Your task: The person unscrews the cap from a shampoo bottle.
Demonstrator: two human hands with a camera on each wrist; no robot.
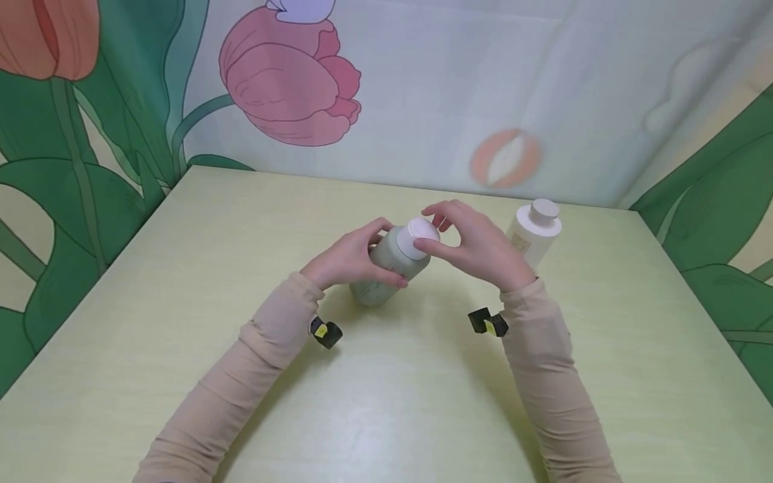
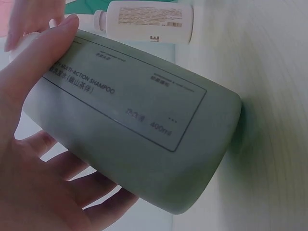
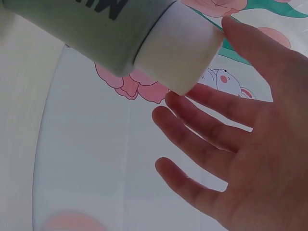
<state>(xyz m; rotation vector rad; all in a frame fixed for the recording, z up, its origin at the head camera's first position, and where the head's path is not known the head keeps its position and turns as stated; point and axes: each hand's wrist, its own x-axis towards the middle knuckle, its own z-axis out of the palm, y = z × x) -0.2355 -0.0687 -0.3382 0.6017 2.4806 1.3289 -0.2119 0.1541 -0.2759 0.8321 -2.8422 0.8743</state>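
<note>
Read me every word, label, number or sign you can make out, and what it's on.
"MULTI-ACTION SHAMPOO": green bottle, start of the line covered.
"洗发水": green bottle, next line; its other characters uncertain.
"400ml": green bottle, nearer its base.
"LE": white bottle, sideways, earlier letters hidden.
Too small or blurred: the white bottle's fine print and the green bottle's other small lines.
Cut off in the right wrist view: large dark letters on the green bottle.

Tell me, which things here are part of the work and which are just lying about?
Seemingly part of the work:
- green bottle, held tilted
- white cap, on that bottle
- left hand, gripping the bottle
- right hand, fingers spread at the cap

Apparently just there:
- white bottle, standing apart, untouched
- flowered curtain, behind the table
</note>
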